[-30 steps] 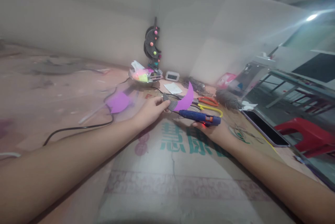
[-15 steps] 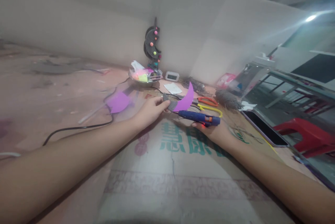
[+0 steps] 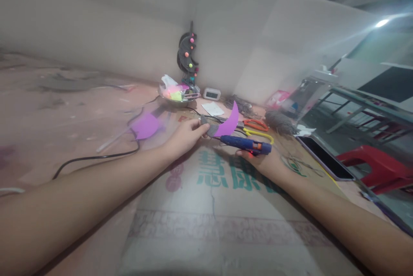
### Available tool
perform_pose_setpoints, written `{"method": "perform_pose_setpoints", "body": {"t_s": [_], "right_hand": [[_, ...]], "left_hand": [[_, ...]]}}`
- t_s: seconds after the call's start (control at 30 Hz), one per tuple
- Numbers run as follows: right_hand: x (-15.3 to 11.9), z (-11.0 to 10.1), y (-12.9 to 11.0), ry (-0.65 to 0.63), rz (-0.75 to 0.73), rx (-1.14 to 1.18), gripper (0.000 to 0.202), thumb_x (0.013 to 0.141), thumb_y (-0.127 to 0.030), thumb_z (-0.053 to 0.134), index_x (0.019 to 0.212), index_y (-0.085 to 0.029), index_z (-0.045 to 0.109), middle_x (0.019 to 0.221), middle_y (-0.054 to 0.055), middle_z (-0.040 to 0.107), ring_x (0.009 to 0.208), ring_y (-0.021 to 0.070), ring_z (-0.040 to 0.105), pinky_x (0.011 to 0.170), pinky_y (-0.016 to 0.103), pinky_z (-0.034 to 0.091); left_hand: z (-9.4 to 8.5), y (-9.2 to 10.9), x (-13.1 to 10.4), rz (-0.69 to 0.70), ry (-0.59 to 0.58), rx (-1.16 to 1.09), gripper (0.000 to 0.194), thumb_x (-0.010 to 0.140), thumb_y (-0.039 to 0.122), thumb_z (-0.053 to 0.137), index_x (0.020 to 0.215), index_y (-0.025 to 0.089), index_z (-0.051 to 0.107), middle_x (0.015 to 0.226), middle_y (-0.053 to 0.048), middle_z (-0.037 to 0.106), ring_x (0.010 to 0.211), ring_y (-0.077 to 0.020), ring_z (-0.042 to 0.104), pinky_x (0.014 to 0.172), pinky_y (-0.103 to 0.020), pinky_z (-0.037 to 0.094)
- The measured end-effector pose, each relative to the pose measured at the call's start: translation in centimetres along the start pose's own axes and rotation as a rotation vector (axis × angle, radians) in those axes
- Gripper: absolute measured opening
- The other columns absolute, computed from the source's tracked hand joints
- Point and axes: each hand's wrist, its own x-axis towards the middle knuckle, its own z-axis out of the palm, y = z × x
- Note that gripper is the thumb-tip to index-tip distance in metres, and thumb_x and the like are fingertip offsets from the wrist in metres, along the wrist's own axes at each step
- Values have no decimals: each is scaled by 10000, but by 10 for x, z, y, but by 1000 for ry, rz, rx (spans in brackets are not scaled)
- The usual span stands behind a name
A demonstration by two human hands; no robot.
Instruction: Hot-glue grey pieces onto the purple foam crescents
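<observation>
My left hand (image 3: 189,135) pinches a crescent piece whose left part is wrapped in grey yarn and whose right part is bare purple (image 3: 229,124). My right hand (image 3: 263,159) is closed round a blue glue gun (image 3: 240,143) with a small red light. The gun's nozzle points left and is at the lower edge of the grey-wrapped part; whether it touches cannot be told. Both hands are above a cardboard sheet (image 3: 193,228) with green and red print. Another purple piece (image 3: 146,126) lies left of my left hand.
Behind the hands are a metal bowl (image 3: 180,103) of craft bits, a small white clock (image 3: 212,94), orange-handled (image 3: 256,125) and yellow-handled (image 3: 260,134) tools and grey yarn (image 3: 279,122). A decorated grey crescent (image 3: 186,54) stands against the wall. A phone (image 3: 324,157) lies right, a black cable (image 3: 97,156) left.
</observation>
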Motion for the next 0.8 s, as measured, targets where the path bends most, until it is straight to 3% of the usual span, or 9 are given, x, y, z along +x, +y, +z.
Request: {"method": "perform_pose_setpoints", "body": {"t_s": [0.33, 0.57, 0.8], "right_hand": [[1, -1, -2, 42, -60, -3, 175, 778, -365, 647, 690, -228, 582, 634, 3, 626, 608, 189, 604, 578, 329, 504], [0, 0, 3, 1, -35, -41, 190, 762, -376, 646, 684, -223, 564, 606, -16, 595, 564, 166, 574, 507, 271, 460], [-1, -5, -4, -67, -60, 81, 185, 774, -380, 653, 726, -206, 610, 660, 4, 635, 611, 168, 599, 570, 281, 482]], "left_hand": [[0, 2, -1, -13, -8, -14, 344, 811, 495, 540, 669, 182, 557, 561, 7, 567, 542, -132, 494, 543, -240, 347], [0, 4, -2, -15, -1, -6, 324, 827, 462, 547, 670, 179, 553, 556, 16, 569, 520, -119, 486, 532, -235, 351], [0, 4, -1, -49, -6, -31, 314, 822, 459, 553, 677, 181, 547, 559, 17, 560, 495, -111, 461, 505, -235, 327]]}}
